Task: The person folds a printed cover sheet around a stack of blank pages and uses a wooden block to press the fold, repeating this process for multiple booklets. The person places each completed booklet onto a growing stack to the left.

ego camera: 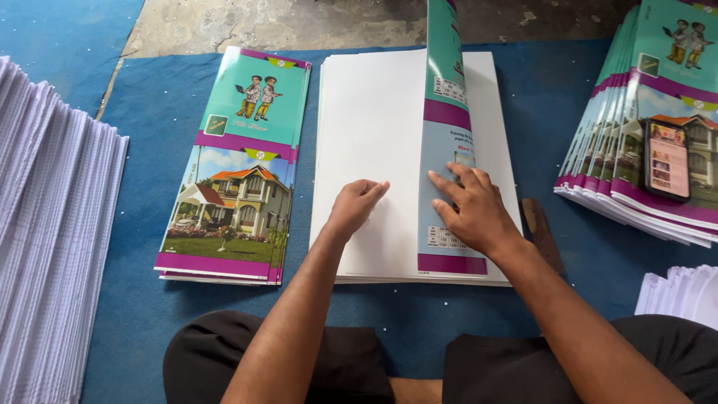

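Two hands working mid-mat: I'm seeing left hand (355, 203) lying loosely curled on the white sheet stack (370, 150), steadying it, right hand (471, 209) pressing flat, fingers spread, creasing the cover (447, 112) rising upright.

Blue mat (568, 135) bare right of white sheets (370, 150); cover stack (235, 164) blocks left; ruler (542, 232) lies right.

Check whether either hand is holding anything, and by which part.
Nothing is gripped. The right hand presses flat on the folded cover sheet, near its lower half; the left hand rests on the white stack.
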